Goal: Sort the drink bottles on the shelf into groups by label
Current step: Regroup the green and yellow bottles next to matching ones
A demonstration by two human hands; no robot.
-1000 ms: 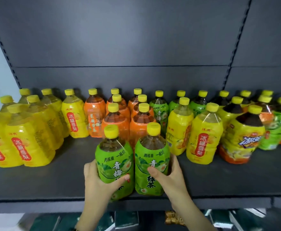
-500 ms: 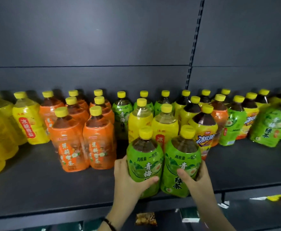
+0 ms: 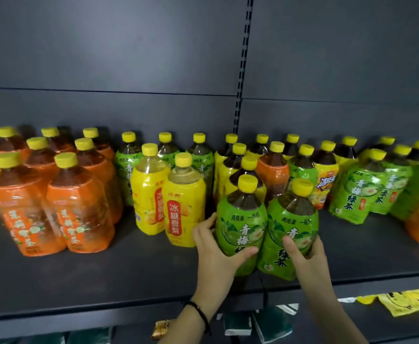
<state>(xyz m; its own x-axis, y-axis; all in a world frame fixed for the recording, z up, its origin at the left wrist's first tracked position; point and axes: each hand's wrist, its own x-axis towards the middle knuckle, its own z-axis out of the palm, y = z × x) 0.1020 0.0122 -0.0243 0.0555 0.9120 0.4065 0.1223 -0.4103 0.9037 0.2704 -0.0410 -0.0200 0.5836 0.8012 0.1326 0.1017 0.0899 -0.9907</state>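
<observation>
Two green-label bottles stand touching at the shelf's [image 3: 129, 274] front edge: your left hand [image 3: 214, 247] wraps the left green bottle [image 3: 240, 219], thumb across its label. Your right hand [image 3: 305, 254] grips the right green bottle [image 3: 294, 219] likewise, both forearms reaching up from below.

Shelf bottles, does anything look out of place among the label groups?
Yes. One orange-label bottle stands right of centre between a yellow-label bottle and a green-label bottle, away from the orange-label group at the left. Two yellow pear-drink bottles stand before back-row green-label bottles.
</observation>
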